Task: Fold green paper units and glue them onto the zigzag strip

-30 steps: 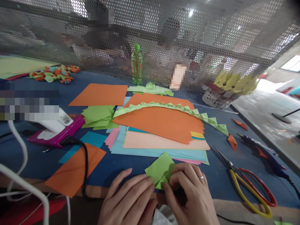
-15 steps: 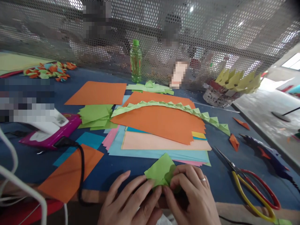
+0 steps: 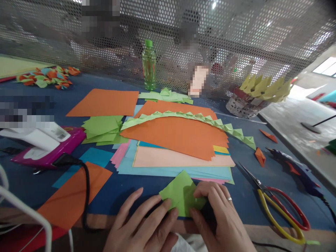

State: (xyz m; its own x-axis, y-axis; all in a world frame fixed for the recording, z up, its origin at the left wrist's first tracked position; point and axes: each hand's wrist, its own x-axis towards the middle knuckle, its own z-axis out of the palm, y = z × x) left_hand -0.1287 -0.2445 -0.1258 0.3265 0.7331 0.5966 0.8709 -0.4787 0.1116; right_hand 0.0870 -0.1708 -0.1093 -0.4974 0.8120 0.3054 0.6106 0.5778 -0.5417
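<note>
A small green paper square [image 3: 181,190] lies at the table's front edge, one corner pointing away from me. My left hand [image 3: 145,220] has its outer fingers spread; its index finger and thumb hold the paper's left and lower side. With bent fingers and thumb, my right hand [image 3: 223,213] grips the right corner, a ring on one finger. Behind the square lies a stack of coloured sheets [image 3: 175,171], topped by orange sheets [image 3: 178,134]. A curved strip of folded green points [image 3: 183,114] rests across them.
Scissors [image 3: 258,183] and a glue gun [image 3: 296,168] lie to the right, near small orange folded pieces [image 3: 260,157]. Leftward are green squares [image 3: 102,127], a purple device [image 3: 76,136] and a black cable [image 3: 86,189]. A green bottle [image 3: 149,66] stands by the mesh panel [image 3: 168,21].
My hands have moved slightly apart. The green square now shows flatter and wider, its right part opened out toward my right hand. The view has shifted slightly.
</note>
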